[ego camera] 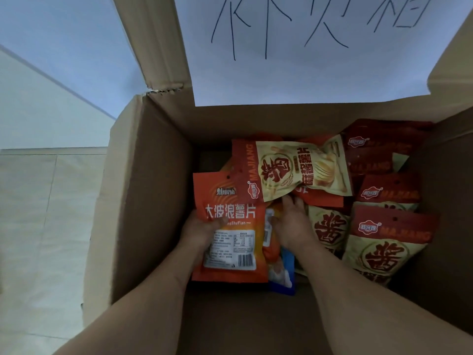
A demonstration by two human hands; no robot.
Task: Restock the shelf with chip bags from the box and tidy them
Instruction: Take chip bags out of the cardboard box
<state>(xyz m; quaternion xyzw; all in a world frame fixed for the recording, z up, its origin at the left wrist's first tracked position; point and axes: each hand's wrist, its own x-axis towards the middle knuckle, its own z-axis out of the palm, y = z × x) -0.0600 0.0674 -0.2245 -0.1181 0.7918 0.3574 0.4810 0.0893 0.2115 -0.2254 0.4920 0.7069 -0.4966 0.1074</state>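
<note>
One open brown cardboard box, with one white paper sheet bearing blue handwritten characters fixed to its far flap.

Orange chip bags with white label panel: one counted in full; a second orange bag beneath it shows only an edge.

Cream-and-red chip bags marked MAJIANG: at least five visible; one lies on top of the pile. Others partly covered, exact total cannot be told.

Blue bag: one, mostly hidden.

Bare hands in box: two.
</note>
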